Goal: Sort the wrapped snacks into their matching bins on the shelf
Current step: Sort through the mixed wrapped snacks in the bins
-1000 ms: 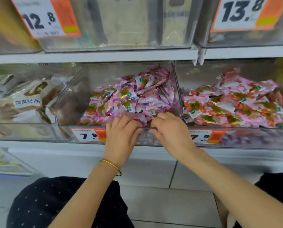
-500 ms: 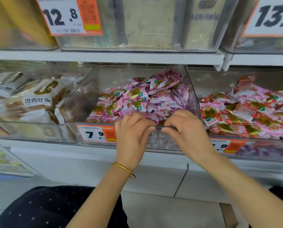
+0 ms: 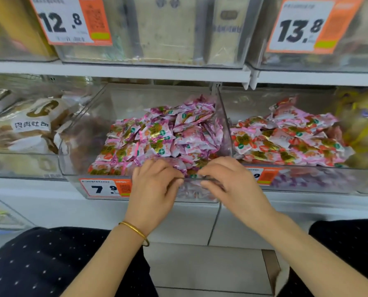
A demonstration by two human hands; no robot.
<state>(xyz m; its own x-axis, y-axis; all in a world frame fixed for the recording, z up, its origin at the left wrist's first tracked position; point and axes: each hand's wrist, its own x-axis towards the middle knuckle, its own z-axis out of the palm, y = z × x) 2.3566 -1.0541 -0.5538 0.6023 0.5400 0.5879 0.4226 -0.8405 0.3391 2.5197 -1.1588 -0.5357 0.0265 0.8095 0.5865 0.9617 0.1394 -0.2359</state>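
A clear middle bin (image 3: pixel 86 133) on the lower shelf holds a heap of pink wrapped snacks (image 3: pixel 168 133). My left hand (image 3: pixel 155 189) and my right hand (image 3: pixel 232 185) sit side by side at the bin's front rim. The fingers of both curl over the rim into the bin, and the thumbs lie outside on the front wall. The fingertips are hidden among the front wrappers, so I cannot tell whether they also hold a snack. The neighbouring right bin (image 3: pixel 311 183) holds pink-and-red wrapped snacks (image 3: pixel 285 142).
A left bin holds white-and-brown packs (image 3: pixel 28 125). Yellow packs (image 3: pixel 360 125) lie at the far right. An upper shelf (image 3: pixel 136 71) with more clear bins and price tags hangs close above. An orange 7.9 tag (image 3: pixel 106 188) is on the middle bin's front. Tiled floor lies below.
Both hands stay at the middle bin's front rim. The view has shifted sideways between frames and now looks a little higher on the shelf.
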